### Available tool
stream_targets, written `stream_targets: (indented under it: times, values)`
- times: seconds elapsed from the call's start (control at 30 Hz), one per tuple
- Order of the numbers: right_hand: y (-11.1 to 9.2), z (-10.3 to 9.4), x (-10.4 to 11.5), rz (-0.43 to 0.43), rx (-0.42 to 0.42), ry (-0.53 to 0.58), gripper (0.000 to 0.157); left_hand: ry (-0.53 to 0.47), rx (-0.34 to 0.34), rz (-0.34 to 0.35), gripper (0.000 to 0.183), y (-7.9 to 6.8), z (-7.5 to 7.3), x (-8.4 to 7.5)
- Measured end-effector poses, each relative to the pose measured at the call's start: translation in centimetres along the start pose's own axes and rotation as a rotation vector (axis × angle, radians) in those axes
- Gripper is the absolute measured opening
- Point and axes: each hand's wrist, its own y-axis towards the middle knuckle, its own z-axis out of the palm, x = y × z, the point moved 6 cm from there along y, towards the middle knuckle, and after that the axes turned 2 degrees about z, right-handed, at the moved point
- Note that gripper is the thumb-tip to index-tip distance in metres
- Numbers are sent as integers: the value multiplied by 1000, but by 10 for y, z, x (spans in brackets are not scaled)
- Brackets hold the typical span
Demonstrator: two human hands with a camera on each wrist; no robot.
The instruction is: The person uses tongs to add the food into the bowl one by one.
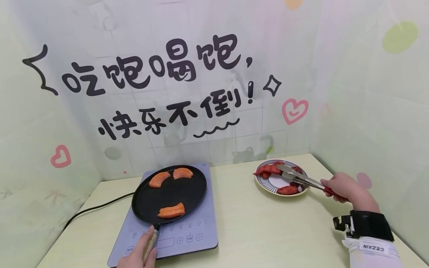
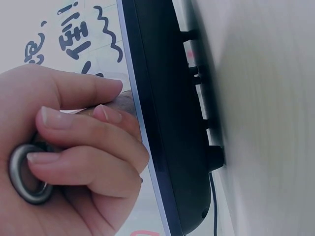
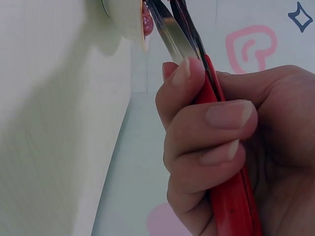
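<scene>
My left hand [image 1: 140,250] grips the wooden handle [image 1: 149,245] of a round black frying pan [image 1: 164,199]. Three orange salmon pieces [image 1: 171,210] lie in the pan, two at its far side and one near the handle. In the left wrist view the fingers curl round the handle, which ends in a metal ring [image 2: 18,172]. My right hand [image 1: 345,188] holds metal tongs [image 1: 303,179] by their red grips [image 3: 231,206]. The tongs' tips are over a patterned plate [image 1: 268,186], at a red piece of food [image 1: 269,169]; whether they pinch it I cannot tell.
Under the pan stands a flat induction cooker [image 1: 197,243], its black cord [image 1: 97,206] running off left. More reddish food [image 1: 287,190] lies on the plate's near side. The pale table [image 1: 248,223] is bounded by printed walls [image 1: 372,111] at the back and sides.
</scene>
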Motion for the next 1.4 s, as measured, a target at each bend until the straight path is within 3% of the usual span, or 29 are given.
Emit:
stream_targets:
  times: [0.3, 0.57, 0.73, 1.03, 1.4]
  values:
    - [-3, -7, 5, -10, -27, 19, 51, -1, 16, -17, 60, 2, 4, 3]
    - [-13, -18, 26, -16, -48, -79, 54, 14, 32, -29, 60, 3, 3, 3]
    - [-22, -24, 50, -43, -97, -149, 57, 6, 24, -24, 59, 0, -1, 0]
    - [-38, -16, 102, -125, -198, -127, 58, -8, 18, 0, 59, 0, 0, 0]
    - [-50, 13, 154, -203, -290, -124, 50, -3, 31, -9, 59, -2, -2, -3]
